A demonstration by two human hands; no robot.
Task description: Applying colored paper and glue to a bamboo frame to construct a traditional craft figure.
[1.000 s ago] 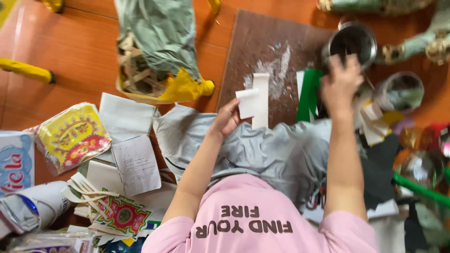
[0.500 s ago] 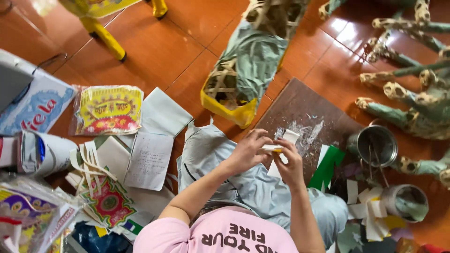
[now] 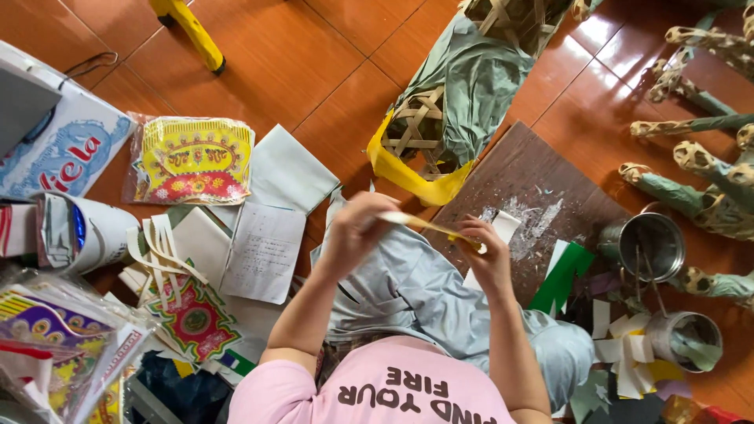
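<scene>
- Paper strip: pale and narrow, stretched between both hands above the lap, over grey trousers.
- Left hand: closed, pinching the strip's near end.
- Right hand: fingers curled, gripping the far end just above the wooden board.
- Handling, as judged: keep the strip taut and flat, with even tension so it neither creases nor tears.
- Board: smeared with white paste; green paper piece at its edge.
- Metal tins: right of the board.
- Bamboo frame, partly papered, ahead.
- Printed paper sheets at left.
</scene>
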